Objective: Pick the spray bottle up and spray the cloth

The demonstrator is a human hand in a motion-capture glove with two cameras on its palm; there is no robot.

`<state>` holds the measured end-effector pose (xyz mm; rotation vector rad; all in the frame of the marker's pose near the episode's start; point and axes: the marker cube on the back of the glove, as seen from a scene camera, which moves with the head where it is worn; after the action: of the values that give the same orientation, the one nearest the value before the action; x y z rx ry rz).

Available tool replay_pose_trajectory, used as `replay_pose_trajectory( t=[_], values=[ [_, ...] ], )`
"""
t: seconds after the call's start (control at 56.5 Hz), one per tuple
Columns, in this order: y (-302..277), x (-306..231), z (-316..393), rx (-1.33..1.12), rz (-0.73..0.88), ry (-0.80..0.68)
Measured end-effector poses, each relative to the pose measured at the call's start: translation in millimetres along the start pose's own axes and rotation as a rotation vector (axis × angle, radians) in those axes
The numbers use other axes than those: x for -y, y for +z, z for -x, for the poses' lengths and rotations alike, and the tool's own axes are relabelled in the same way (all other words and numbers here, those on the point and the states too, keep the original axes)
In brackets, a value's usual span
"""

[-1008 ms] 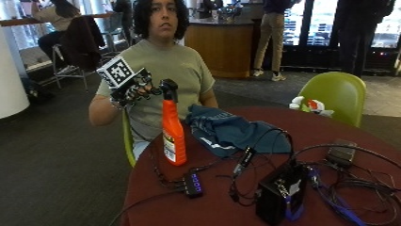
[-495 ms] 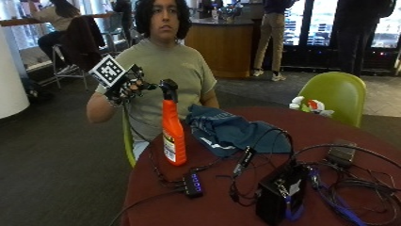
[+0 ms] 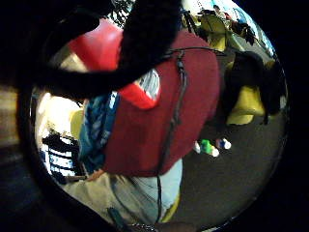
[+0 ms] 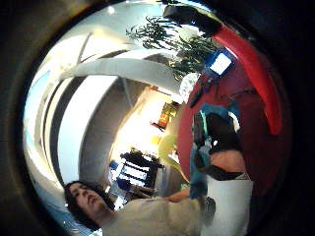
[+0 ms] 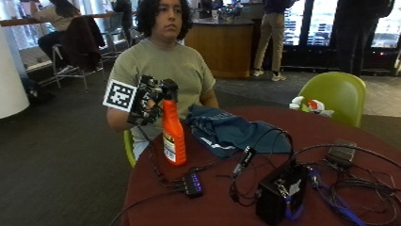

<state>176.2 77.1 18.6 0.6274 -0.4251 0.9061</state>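
The gloved right hand is up at the neck of the orange spray bottle, fingers curling in beside its black nozzle; whether they actually grip it, I cannot tell. The bottle stands upright on the red tabletop, near the edge. Just beside it lies the crumpled blue cloth. Black cables trail across the tabletop.

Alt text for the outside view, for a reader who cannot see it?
A seated person's gloved right hand is at the head of an upright orange spray bottle on a round red table. A blue cloth lies beside the bottle, with cables and a black box nearer the camera.
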Motion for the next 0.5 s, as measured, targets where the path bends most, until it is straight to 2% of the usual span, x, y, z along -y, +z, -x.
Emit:
replay_pose_trajectory(
  t=[0.159, 0.283, 0.336, 0.407, 0.495],
  values=[
    [20, 52, -2, 0.222, -0.092, 0.037],
    [33, 64, -7, 0.322, -0.044, -0.138],
    [36, 69, -7, 0.294, -0.039, -0.079],
    [44, 87, -8, 0.278, -0.111, -0.044],
    [51, 101, -7, 0.27, -0.134, 0.074]
  ],
)
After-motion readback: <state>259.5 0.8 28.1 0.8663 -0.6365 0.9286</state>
